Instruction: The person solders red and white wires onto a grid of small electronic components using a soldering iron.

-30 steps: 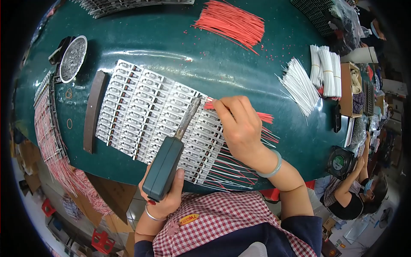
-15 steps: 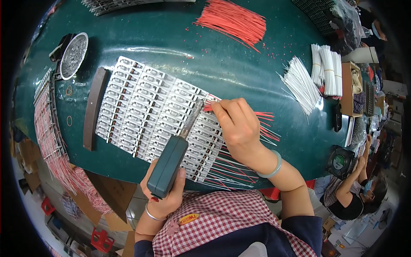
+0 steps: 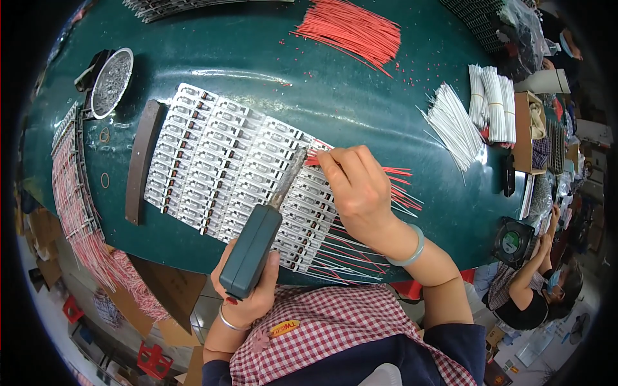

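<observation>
Our left hand (image 3: 248, 293) grips the driver (image 3: 252, 248), tip on the metal parts (image 3: 219, 167); our right hand (image 3: 357, 186) pinches a red wire (image 3: 399, 172) there.

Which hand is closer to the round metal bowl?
The left. The left hand, gripping the green power screwdriver, is below and right of the round metal bowl. The right hand is farther right, on the white parts.

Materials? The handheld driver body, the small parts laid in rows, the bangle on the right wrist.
Driver body: looks like matte teal plastic, moulded edges, no glare. Row parts: probably bright sheet metal, silvery with sharp highlights. Bangle: pale green and translucent, glossy; jade or glass, cannot tell which.
</observation>
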Tool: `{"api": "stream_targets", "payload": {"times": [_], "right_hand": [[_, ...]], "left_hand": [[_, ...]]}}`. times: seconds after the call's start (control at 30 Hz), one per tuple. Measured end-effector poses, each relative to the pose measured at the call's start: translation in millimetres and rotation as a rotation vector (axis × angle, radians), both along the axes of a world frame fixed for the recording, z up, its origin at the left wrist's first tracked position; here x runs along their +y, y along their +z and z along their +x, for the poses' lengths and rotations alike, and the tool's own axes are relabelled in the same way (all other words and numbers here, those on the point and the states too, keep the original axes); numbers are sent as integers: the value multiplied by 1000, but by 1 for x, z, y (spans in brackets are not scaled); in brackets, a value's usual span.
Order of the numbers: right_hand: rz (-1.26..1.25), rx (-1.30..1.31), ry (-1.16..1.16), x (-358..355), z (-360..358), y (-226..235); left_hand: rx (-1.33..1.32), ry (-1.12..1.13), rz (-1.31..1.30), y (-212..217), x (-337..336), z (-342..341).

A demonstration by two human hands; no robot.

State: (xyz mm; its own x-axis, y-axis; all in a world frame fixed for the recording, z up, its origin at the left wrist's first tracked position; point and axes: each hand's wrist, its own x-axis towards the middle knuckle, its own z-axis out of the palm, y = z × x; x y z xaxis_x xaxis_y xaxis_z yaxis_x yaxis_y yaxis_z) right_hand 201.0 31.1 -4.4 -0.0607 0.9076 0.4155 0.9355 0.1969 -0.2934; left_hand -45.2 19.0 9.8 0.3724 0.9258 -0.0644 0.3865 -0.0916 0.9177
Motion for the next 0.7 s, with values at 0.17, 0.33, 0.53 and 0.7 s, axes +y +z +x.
{"api": "stream_targets", "payload": {"times": [0.17, 0.33, 0.53, 0.7], "right_hand": [[-1, -8, -1, 0, 0, 1], [-3, -17, 31, -3, 3, -1], [4, 38, 45, -10, -3, -3], [26, 29, 24, -8, -5, -2]], "left_hand": [[-39, 57, -8, -4, -5, -3], [-26, 12, 113, -6, -3, -5], [-25, 38, 131, -3, -4, -5], [-17, 35, 57, -7, -9, -9]]}}
